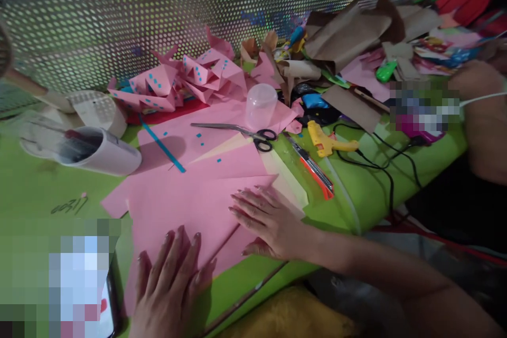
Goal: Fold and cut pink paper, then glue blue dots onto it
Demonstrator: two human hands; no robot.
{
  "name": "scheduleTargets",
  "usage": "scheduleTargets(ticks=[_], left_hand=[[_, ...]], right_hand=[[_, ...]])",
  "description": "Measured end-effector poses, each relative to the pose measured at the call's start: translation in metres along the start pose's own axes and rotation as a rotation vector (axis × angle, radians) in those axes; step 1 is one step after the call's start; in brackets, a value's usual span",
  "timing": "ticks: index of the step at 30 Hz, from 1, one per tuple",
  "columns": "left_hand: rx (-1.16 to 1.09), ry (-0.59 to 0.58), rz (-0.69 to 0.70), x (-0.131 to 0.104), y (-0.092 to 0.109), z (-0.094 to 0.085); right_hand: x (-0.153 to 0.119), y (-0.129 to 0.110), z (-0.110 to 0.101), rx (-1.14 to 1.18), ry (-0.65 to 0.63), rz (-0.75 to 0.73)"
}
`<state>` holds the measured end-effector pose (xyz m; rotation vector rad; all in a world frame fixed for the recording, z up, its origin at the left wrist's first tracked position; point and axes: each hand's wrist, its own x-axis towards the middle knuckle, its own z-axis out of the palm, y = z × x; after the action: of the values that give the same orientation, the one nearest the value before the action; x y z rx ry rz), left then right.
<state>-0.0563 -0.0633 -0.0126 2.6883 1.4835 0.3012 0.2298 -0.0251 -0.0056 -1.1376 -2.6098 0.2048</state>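
Pink paper sheets (pixel 170 195) lie overlapping on the green table (pixel 368 190). My left hand (pixel 168 274) rests on the lower left part of the paper, fingers spread, holding nothing. Flat on the paper's right side lies my right hand (pixel 273 222), its fingers stretched out and also without anything in them. Small blue pieces and a blue strip (pixel 163 145) are scattered on the pink paper. Black-handled scissors (pixel 237 129) lie above my right hand. An orange utility knife (pixel 312 169) and a yellow glue gun (pixel 328 140) are further right.
A white cup (pixel 103 153) lies tipped at the left, a phone (pixel 109 301) at the lower left. Folded pink papers (pixel 190 76), a clear plastic cup (pixel 261 105) and brown paper (pixel 348 37) are at the back. Cables and another person's arm (pixel 483 121) are at the right.
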Motion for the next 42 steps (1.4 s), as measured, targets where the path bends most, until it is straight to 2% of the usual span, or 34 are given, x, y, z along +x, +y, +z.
scheduleTargets(ticks=[3, 11, 15, 19, 24, 36, 42], left_hand=[[-0.029, -0.008, -0.029, 0.001, 0.002, 0.0], [-0.036, 0.041, 0.028, 0.001, 0.001, 0.004], [-0.003, 0.052, 0.005, 0.003, 0.003, 0.003], [0.039, 0.004, 0.021, 0.005, 0.006, -0.003], [0.047, 0.023, 0.019, 0.007, 0.009, -0.009], [0.032, 0.046, 0.02, 0.009, 0.009, -0.007], [0.027, 0.002, 0.003, 0.008, 0.008, -0.008]], right_hand=[[0.0, 0.001, 0.0, 0.021, -0.057, 0.035], [0.001, 0.003, 0.001, 0.053, -0.107, 0.045], [0.001, 0.002, 0.001, 0.056, -0.101, 0.041], [0.001, 0.001, 0.003, 0.041, -0.084, 0.033], [0.002, 0.002, 0.006, 0.031, -0.053, 0.002], [0.004, 0.001, 0.005, 0.037, -0.062, 0.013], [0.004, 0.001, 0.004, 0.068, -0.066, 0.037]])
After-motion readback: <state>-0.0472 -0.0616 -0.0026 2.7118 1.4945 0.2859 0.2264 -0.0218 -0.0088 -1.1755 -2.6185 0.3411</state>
